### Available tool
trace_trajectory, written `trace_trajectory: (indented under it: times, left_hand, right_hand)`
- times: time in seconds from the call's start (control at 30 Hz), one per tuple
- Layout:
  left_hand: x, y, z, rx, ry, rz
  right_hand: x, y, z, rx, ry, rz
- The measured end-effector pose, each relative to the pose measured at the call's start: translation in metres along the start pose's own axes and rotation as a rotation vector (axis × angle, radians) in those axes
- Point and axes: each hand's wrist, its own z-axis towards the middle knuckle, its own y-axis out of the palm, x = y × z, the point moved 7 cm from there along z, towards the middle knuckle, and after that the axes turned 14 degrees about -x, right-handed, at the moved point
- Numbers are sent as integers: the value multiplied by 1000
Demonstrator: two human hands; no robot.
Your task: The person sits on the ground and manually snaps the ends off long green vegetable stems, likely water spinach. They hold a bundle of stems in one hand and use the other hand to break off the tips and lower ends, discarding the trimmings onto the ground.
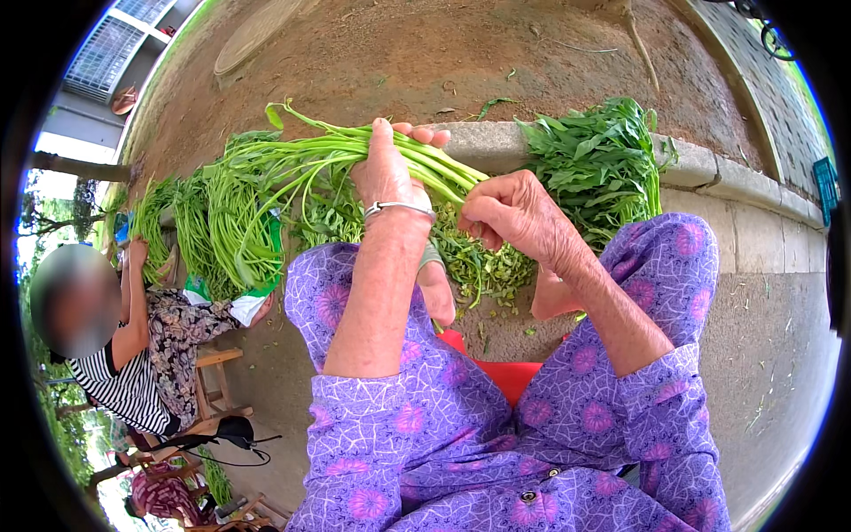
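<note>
My left hand [392, 163], with a silver bangle [399, 209] at the wrist, is closed around a bundle of long green leafy-vegetable stems [319, 147]. The thicker stem ends point right, towards my right hand [495, 209]. The bent fingers of that hand touch the ends; whether they pinch a stem is hard to tell. Below the hands, a heap of loose leaves and trimmings [495, 269] lies on the ground between my feet. A thick pile of leafy greens [592, 166] rests on the concrete kerb to the right.
More bunches of greens [233, 219] lie along the kerb [691, 166] at the left. A person in a striped top [126, 379] sits near them, by a wooden stool [216, 379]. Another person [163, 495] is at the lower left. Something red [508, 376] shows between my knees.
</note>
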Motion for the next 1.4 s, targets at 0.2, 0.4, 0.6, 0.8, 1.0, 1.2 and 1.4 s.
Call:
trace_trajectory:
  times: [0.2, 0.4, 0.6, 0.8, 1.0, 1.2, 1.4]
  left_hand:
    - [-8, -7, 2, 116, -81, -99]
    - [32, -31, 22, 106, -99, -305]
    - [57, -45, 33, 44, -103, -466]
    - [77, -56, 36, 7, -75, -523]
    - [82, -61, 37, -41, -92, -600]
    - [74, -53, 31, -32, -114, -575]
    - [61, -35, 24, -88, -167, -560]
  right_hand:
    - [-22, 1, -12, 328, -354, -125]
    - [-31, -24, -38, 407, -294, -40]
    - [-16, -10, -27, 152, -102, -375]
    - [-5, 6, -22, 60, -204, -655]
    - [13, 11, -16, 102, -58, -759]
    - [25, -4, -9, 299, -39, -714]
    - [26, -8, -3, 387, -230, -619]
